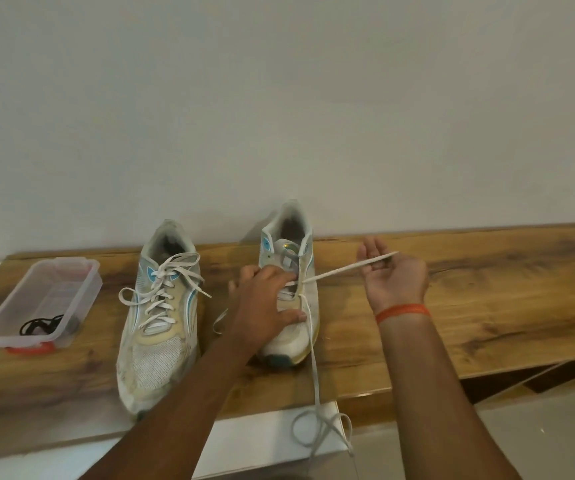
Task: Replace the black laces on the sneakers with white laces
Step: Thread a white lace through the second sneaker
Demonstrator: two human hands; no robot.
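Right sneaker (289, 299) is pressed under spread left hand (265, 306) fingers; white lace (344, 268) is pulled taut, pinched in right hand (388, 275) fingers. Lace tail (317, 393) hangs over the surface (486, 306) front edge, bare wood beyond right fingers.

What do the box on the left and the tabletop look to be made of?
The box: clear, slightly frosted plastic, judging by the black lace showing through its wall. The tabletop: wood or a wood-look laminate, brown with grain streaks and a mild sheen; which one is unclear.
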